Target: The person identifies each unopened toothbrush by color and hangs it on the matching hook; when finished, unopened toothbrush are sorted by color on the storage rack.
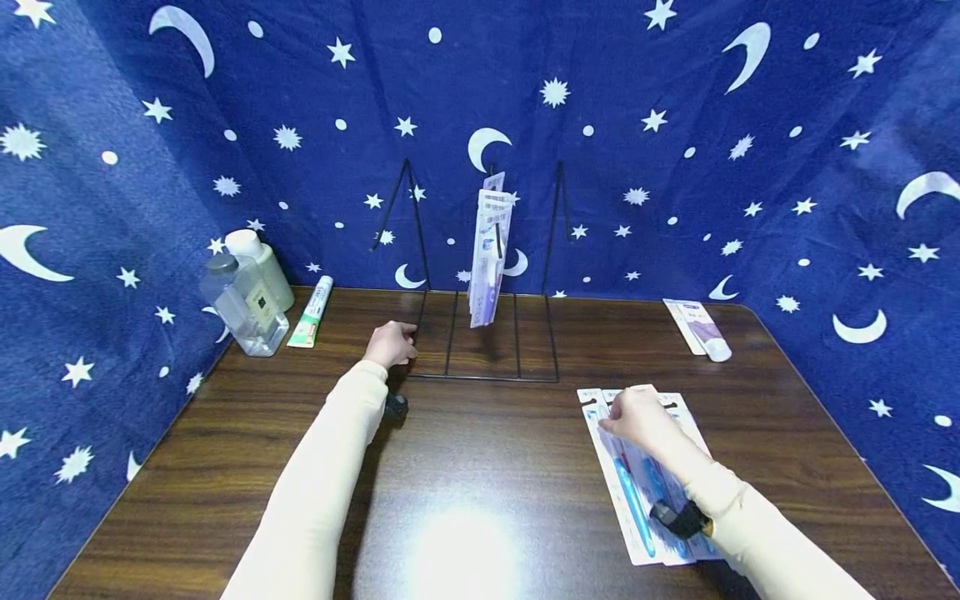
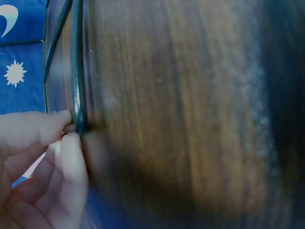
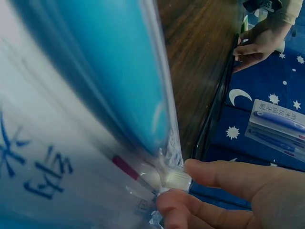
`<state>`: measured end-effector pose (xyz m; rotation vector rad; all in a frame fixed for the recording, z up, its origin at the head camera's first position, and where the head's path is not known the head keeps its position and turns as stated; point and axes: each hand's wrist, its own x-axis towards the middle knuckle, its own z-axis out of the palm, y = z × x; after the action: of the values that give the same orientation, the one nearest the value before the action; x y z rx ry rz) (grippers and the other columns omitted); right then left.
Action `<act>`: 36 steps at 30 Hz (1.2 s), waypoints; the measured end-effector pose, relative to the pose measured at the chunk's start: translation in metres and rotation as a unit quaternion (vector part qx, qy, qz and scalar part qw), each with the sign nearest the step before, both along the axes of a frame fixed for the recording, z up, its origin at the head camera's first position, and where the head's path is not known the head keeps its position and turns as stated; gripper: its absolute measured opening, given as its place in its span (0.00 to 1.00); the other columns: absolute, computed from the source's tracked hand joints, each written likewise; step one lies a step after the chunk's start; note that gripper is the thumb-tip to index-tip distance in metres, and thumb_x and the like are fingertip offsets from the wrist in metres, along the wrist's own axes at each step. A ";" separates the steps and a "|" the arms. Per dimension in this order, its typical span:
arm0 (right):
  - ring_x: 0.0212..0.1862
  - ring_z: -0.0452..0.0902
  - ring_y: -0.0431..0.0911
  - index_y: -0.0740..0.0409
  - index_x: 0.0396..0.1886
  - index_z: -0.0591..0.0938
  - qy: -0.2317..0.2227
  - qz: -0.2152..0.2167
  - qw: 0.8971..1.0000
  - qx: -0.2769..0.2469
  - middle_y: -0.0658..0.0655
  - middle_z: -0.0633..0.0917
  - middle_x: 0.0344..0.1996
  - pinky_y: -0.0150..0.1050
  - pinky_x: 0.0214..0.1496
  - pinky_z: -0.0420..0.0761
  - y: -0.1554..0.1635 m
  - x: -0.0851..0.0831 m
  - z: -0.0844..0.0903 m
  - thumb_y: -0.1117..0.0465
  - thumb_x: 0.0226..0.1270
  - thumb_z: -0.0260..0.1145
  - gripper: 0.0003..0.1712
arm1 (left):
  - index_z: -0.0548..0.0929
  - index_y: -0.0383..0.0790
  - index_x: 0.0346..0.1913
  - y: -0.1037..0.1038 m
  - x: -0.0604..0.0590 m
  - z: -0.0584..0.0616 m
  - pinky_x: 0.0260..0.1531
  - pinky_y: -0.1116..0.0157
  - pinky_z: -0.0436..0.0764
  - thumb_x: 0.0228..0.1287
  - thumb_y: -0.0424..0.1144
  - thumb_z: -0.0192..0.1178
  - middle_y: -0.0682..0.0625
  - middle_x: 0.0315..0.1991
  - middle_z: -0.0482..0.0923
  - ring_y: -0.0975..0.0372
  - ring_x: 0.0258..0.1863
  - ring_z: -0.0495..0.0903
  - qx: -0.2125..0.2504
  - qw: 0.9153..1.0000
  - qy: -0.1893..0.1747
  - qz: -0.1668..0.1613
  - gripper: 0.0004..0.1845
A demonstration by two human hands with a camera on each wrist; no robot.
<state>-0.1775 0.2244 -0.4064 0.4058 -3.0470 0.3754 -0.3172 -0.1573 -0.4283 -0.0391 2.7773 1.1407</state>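
My left hand point(image 1: 392, 344) is at the left front corner of a black wire display rack point(image 1: 487, 379). Thumb and finger pinch the rack's wire point(image 2: 78, 90) in the left wrist view. Several packaged toothbrushes point(image 1: 491, 250) hang from the rack's middle hook. To the right, my right hand point(image 1: 637, 414) reaches over several blister-packed toothbrushes point(image 1: 633, 504) lying overlapped on the table. Up close in the right wrist view, its thumb and fingers pinch a blue toothbrush pack point(image 3: 114, 71) at the clear bulge over the brush head. The hand hides part of the packs in the head view.
Two bottles, one clear point(image 1: 251, 312) and one with a white cap point(image 1: 262, 262), stand at the back left beside a green-and-white toothpaste tube point(image 1: 311, 312). A purple-and-white tube pack point(image 1: 697, 325) lies back right. Blue star-patterned cloth point(image 1: 322, 167) surrounds the wooden table point(image 1: 480, 442).
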 end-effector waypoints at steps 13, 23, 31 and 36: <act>0.16 0.66 0.41 0.60 0.14 0.82 -0.056 -0.033 0.998 -0.014 0.49 0.77 0.11 0.34 0.17 0.69 -0.003 -0.003 0.003 0.61 0.50 0.71 0.11 | 0.77 0.30 0.58 0.002 0.003 0.003 0.19 0.76 0.80 0.45 0.22 0.60 0.49 0.28 0.75 0.70 0.15 0.72 -0.004 1.000 0.006 -0.001 0.30; 0.16 0.65 0.42 0.56 0.11 0.77 -0.017 -0.039 0.998 -0.047 0.47 0.73 0.10 0.36 0.19 0.67 0.000 -0.006 0.003 0.60 0.51 0.69 0.14 | 0.77 0.31 0.58 0.001 0.001 -0.001 0.20 0.75 0.81 0.46 0.22 0.61 0.49 0.28 0.74 0.69 0.16 0.74 -0.004 1.000 0.004 0.004 0.29; 0.18 0.67 0.42 0.57 0.15 0.77 0.054 -0.055 0.992 -0.101 0.49 0.75 0.13 0.36 0.19 0.69 -0.002 -0.005 0.017 0.61 0.51 0.69 0.11 | 0.76 0.31 0.59 0.002 0.000 0.001 0.19 0.76 0.80 0.47 0.22 0.60 0.48 0.30 0.75 0.69 0.17 0.74 0.005 1.000 -0.009 0.009 0.29; 0.18 0.67 0.40 0.58 0.18 0.80 0.124 -0.069 0.980 -0.141 0.49 0.77 0.14 0.34 0.18 0.68 -0.007 -0.003 0.031 0.61 0.51 0.68 0.08 | 0.76 0.30 0.58 0.001 0.001 0.001 0.20 0.75 0.81 0.46 0.22 0.60 0.48 0.30 0.76 0.69 0.16 0.75 0.001 1.000 -0.001 0.004 0.30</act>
<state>-0.1808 0.2171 -0.3756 0.2055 -2.7068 0.6817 -0.3160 -0.1561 -0.4277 -0.0522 2.7765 1.1436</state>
